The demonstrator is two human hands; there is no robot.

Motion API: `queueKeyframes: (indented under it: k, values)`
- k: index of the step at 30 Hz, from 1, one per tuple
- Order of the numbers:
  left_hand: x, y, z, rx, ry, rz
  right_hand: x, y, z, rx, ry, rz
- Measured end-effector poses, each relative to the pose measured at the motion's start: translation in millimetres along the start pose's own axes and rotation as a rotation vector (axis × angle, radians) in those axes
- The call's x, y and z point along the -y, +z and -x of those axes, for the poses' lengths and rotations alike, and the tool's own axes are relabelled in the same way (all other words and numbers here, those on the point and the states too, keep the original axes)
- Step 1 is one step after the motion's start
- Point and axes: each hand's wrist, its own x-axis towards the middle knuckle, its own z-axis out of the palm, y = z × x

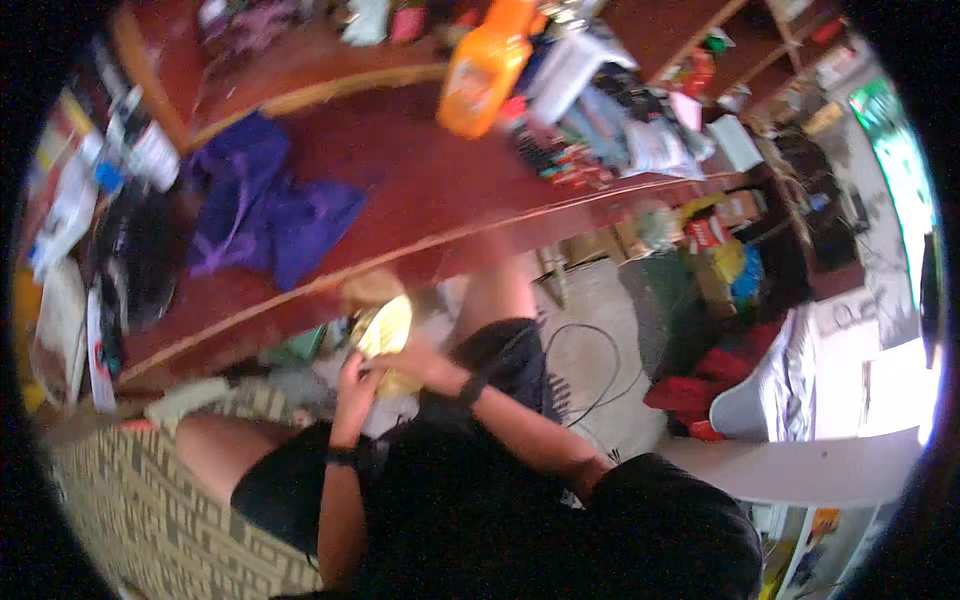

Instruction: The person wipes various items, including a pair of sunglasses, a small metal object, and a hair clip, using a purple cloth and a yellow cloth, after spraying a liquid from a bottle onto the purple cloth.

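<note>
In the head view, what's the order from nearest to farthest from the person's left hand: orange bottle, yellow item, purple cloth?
1. Yellow item, right at the left hand.
2. Purple cloth, on the red desk, ahead and leftward.
3. Orange bottle, farther ahead, to the right.

Blurred hands (415,366), grip on yellow item (388,328) unclear, orange bottle (478,92) cut off by upper edge

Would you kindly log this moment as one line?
left hand: at yellow item | right hand: at yellow item | grip: blurred | reddish-brown desk: purple cloth, orange bottle
</note>
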Motion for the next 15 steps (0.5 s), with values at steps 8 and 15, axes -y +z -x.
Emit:
queueKeyframes:
  k: [8, 15]
  values:
    - [-25, -19, -16, -0.272, 0.105, 0.592, 95, -39, 64, -0.427, 0.020, -0.245]
    - [-17, -4, -17, -0.103, 0.033, 0.321, 187, -163, 160, -0.965, -0.282, 0.243]
